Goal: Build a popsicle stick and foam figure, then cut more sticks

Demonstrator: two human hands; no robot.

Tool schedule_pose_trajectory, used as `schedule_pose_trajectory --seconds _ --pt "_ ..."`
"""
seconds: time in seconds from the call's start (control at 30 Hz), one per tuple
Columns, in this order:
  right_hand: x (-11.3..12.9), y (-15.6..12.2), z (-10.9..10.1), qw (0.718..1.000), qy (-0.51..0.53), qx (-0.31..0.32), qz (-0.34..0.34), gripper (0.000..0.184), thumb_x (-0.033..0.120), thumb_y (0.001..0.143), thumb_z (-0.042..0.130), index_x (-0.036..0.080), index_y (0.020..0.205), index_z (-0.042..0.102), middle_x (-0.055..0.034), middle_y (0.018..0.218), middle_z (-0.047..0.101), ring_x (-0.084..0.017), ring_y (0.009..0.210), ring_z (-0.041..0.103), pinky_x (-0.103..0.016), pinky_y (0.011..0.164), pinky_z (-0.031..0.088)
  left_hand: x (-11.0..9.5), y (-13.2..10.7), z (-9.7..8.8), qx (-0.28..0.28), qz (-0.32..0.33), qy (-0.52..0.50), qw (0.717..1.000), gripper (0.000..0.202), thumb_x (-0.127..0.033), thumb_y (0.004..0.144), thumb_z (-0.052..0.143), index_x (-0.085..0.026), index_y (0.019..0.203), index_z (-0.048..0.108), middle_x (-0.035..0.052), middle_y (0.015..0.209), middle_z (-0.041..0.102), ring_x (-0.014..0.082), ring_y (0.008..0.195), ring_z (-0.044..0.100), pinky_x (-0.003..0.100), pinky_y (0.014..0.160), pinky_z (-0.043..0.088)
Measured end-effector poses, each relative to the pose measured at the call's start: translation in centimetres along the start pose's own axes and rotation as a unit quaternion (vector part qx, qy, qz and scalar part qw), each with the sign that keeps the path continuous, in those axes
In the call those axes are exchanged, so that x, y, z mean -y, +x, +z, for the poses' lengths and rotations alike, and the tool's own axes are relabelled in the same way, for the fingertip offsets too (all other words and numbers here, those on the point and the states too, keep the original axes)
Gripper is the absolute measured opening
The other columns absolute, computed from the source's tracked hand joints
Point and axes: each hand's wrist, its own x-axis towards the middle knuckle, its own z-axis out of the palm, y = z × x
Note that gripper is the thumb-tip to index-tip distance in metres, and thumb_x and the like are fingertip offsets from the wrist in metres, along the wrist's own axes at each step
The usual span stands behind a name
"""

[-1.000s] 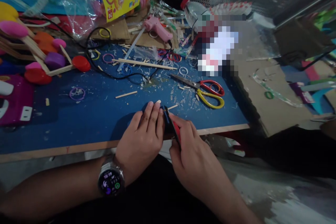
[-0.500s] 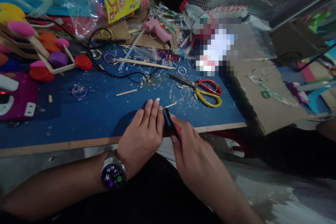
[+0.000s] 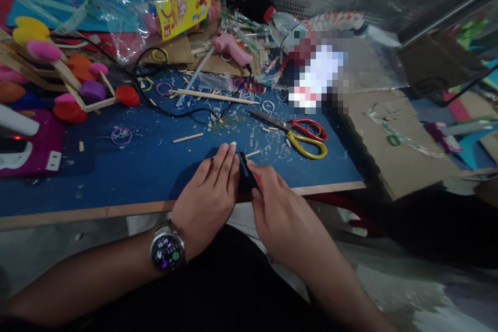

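Note:
My left hand [image 3: 210, 189] lies flat near the table's front edge, fingers stretched out side by side and pressing down. Any object beneath its palm is hidden. Wrapped around a red-and-black utility knife [image 3: 256, 179], my right hand [image 3: 282, 207] is closed just right of the left fingers. The knife's front end points away from me, close to the left fingertips. A thin wooden stick [image 3: 252, 153] pokes out beside that end; its near part is hard to make out. Beyond the right hand lie scissors [image 3: 290, 124] with red and yellow handles.
Wood shavings and rubber bands litter the blue table [image 3: 128, 171]. Farther back are a pink glue gun [image 3: 233, 47] with its black cord, longer sticks [image 3: 213, 96] and a bottle [image 3: 284, 26]. A stick frame with coloured pieces [image 3: 93, 92] stands left; cardboard [image 3: 404, 150] lies right.
The knife and my right hand have shifted slightly left and away from me, along the left fingers. My left hand stays pressed flat. The view has moved a little.

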Motion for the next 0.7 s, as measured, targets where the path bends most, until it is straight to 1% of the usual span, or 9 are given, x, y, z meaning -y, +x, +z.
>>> schedule_pose_trajectory --seconds 0.1,0.2,0.3,0.47,0.6,0.7 --pt "-0.1 -0.1 0.0 1.000 0.002 -0.001 -0.004 0.040 0.013 0.099 0.038 0.019 0.137 0.046 -0.0180 0.127 0.066 -0.032 0.112 0.072 -0.050 0.089 0.060 -0.1 0.1 0.1 -0.008 0.004 0.004 1.000 0.052 -0.010 0.102 0.035 0.007 0.150 0.046 0.0278 0.160 0.036 0.0374 0.150 0.043 0.049 0.111 0.052" --pt "-0.2 -0.5 -0.1 1.000 -0.005 0.004 -0.001 0.040 0.014 0.100 0.035 0.018 0.139 0.046 -0.0188 0.129 0.066 -0.031 0.104 0.074 -0.049 0.085 0.061 -0.2 0.2 0.3 -0.038 0.009 0.032 0.999 0.049 -0.006 0.102 0.033 0.010 0.145 0.050 0.0300 0.154 0.044 0.0385 0.144 0.051 0.047 0.106 0.056" --pt "-0.2 -1.1 -0.2 1.000 -0.017 0.011 0.004 0.039 0.018 0.103 0.033 0.017 0.140 0.047 -0.0191 0.131 0.066 -0.030 0.100 0.075 -0.047 0.080 0.061 -0.4 0.4 0.5 -0.060 0.016 0.057 0.996 0.048 -0.005 0.102 0.033 0.012 0.142 0.052 0.0317 0.150 0.049 0.0390 0.139 0.056 0.046 0.103 0.058" --pt "-0.3 -1.5 -0.3 0.999 -0.027 0.017 0.005 0.039 0.017 0.102 0.034 0.016 0.140 0.048 -0.0203 0.131 0.067 -0.030 0.099 0.076 -0.045 0.077 0.061 -0.3 0.4 0.4 -0.060 0.023 0.068 0.996 0.048 -0.006 0.103 0.033 0.011 0.143 0.052 0.0309 0.150 0.049 0.0382 0.139 0.056 0.045 0.102 0.059" --pt "-0.2 -1.0 -0.4 0.999 -0.032 0.013 -0.001 0.040 0.015 0.100 0.037 0.015 0.139 0.048 -0.0205 0.129 0.069 -0.030 0.102 0.075 -0.041 0.078 0.060 -0.2 0.4 0.4 -0.049 0.016 0.061 0.997 0.048 -0.007 0.103 0.032 0.011 0.145 0.050 0.0304 0.152 0.048 0.0381 0.141 0.055 0.045 0.104 0.058" --pt "-0.1 -0.4 -0.6 0.999 -0.031 0.012 -0.008 0.041 0.014 0.099 0.036 0.014 0.138 0.049 -0.0204 0.126 0.069 -0.029 0.100 0.075 -0.040 0.079 0.059 -0.2 0.4 0.5 -0.047 0.012 0.040 0.998 0.049 -0.007 0.103 0.033 0.011 0.145 0.049 0.0304 0.154 0.046 0.0384 0.142 0.053 0.047 0.105 0.057"
